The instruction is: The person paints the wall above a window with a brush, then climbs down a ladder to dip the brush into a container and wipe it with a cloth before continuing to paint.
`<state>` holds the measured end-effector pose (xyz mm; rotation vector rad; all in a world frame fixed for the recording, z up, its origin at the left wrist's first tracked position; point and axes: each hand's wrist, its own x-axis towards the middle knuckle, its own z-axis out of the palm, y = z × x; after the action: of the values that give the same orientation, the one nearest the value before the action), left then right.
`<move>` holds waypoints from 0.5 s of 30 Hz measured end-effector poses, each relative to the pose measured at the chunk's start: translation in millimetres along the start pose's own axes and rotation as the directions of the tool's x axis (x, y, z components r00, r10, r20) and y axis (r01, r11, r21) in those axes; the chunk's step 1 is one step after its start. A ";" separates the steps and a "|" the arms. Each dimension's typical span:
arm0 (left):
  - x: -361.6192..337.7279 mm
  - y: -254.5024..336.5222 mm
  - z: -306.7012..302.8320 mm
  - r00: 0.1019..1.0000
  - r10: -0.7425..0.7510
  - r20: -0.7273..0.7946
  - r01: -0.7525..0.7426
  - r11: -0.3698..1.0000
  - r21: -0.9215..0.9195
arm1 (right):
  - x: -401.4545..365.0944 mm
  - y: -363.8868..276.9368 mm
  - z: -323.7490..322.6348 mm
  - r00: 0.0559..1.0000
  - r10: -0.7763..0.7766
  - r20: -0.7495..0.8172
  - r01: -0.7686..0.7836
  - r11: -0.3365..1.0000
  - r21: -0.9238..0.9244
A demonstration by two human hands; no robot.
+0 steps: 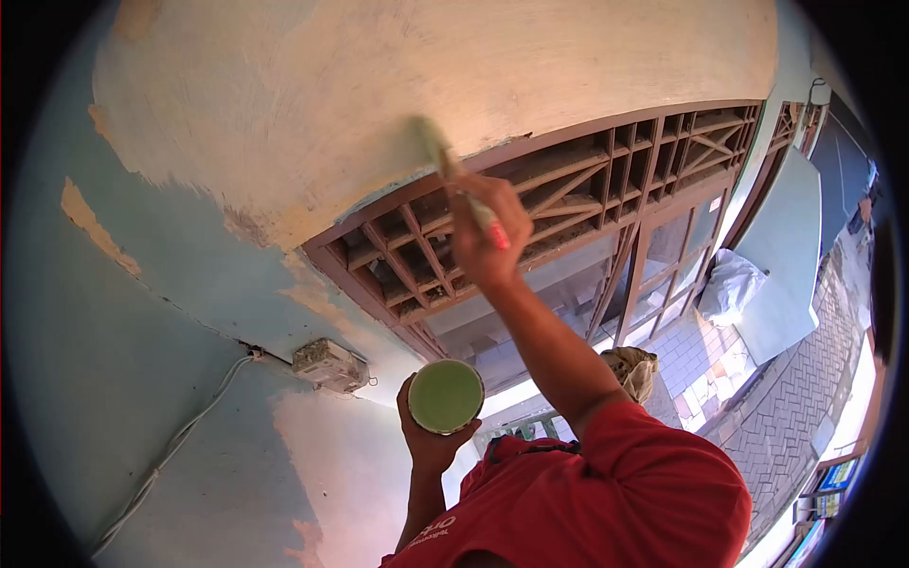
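My right hand [490, 230] is raised and wrapped round the handle of a paintbrush [476, 201]. The bristles, slightly smeared by motion, meet the wall [312, 104] just above the wooden window frame, where a greenish patch shows. Lower down, my left hand [431, 443] grips a round tub of green paint [447, 398] from below and the side. The tub's mouth faces me, and pale green paint fills much of it. Both hands are closed on what they hold.
Brown wooden lattice [568, 189] runs above glazed windows. An old junction box [329, 367] with a cable [170, 450] is fixed to the left wall. A white plastic bag [732, 287] and a pale board [781, 256] stand by the paved ground [757, 407].
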<state>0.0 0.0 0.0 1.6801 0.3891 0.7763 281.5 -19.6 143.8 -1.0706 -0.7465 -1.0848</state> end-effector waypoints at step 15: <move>5.2 3.4 12.8 0.999 -0.029 0.016 0.029 0.999 -0.013 | 5.5 19.2 -21.1 0.995 -0.024 -0.097 0.016 0.996 -0.088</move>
<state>11.9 -7.0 3.5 1.6633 0.3960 0.7426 301.1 -39.4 135.7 -1.0766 -0.6375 -1.1876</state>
